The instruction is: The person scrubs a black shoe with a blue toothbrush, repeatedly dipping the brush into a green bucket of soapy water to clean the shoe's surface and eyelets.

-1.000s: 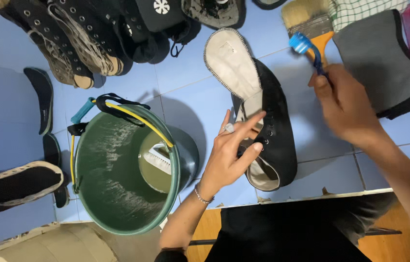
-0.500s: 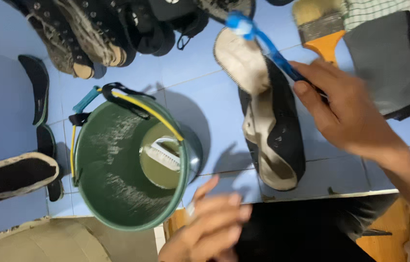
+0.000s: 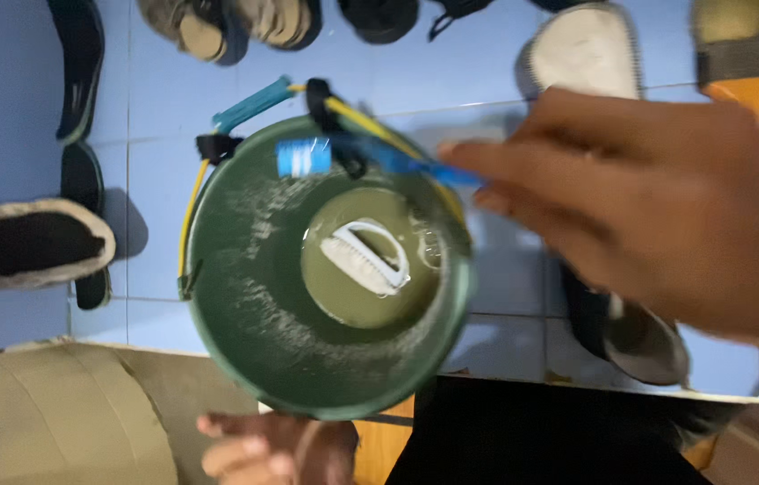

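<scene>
Toothbrush (image 3: 370, 157), blue, light and stiff but probably wet and slippery, hangs bristle-end out over the green bucket (image 3: 245, 350), pinched by its handle in the closed fingers of the right hand (image 3: 658, 216); the blurred left hand (image 3: 276, 449) seems loosely open and empty.

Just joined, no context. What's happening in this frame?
A person holds a blue toothbrush in the right hand, its bristle head over the rim of a green bucket. The bucket holds murky water with a white scrub brush in it. The left hand is low at the frame edge, holding nothing visible. A dark shoe lies on the blue tiled floor under the right hand.
</scene>
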